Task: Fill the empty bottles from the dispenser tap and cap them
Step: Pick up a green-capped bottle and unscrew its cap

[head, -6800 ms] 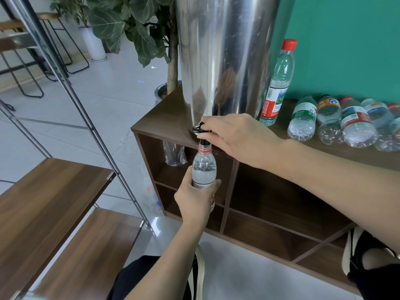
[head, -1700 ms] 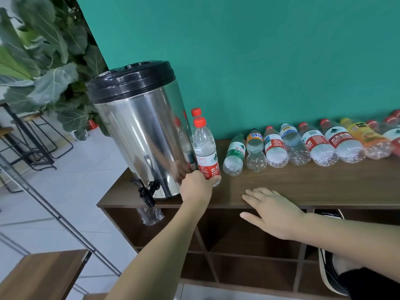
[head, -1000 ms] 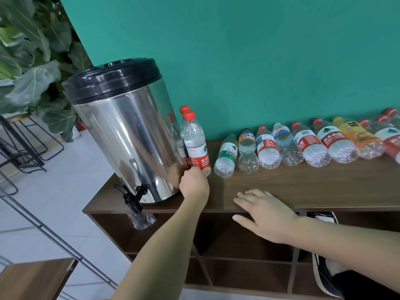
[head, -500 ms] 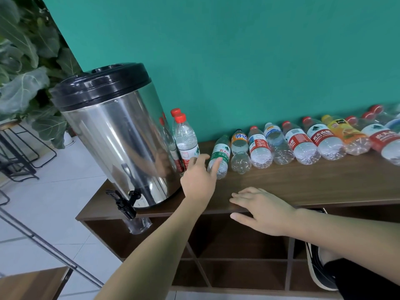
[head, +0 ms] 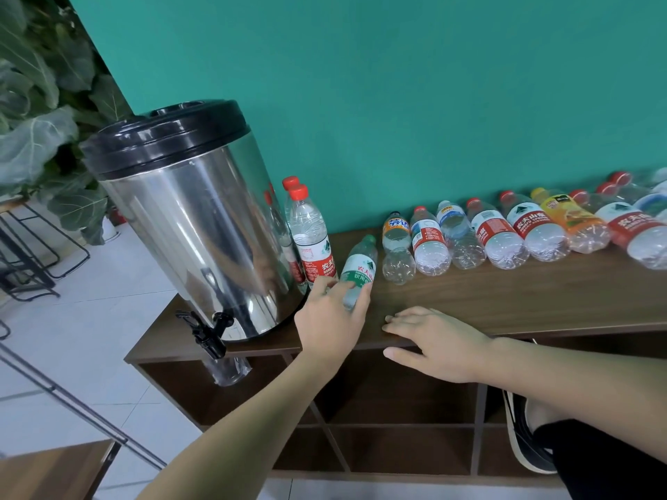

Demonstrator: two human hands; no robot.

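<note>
The green-label bottle (head: 358, 274) is grasped at its base by the left hand (head: 330, 319); a firmer mid-body hold is advised before lifting. The right hand (head: 438, 342) is laid flat, released, on the worktop (head: 523, 294).

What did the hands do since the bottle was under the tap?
The left hand stood the filled bottle beside the dispenser, let go, and now grips the lying green-label bottle. The right hand left the tap and rests on the shelf.
</note>
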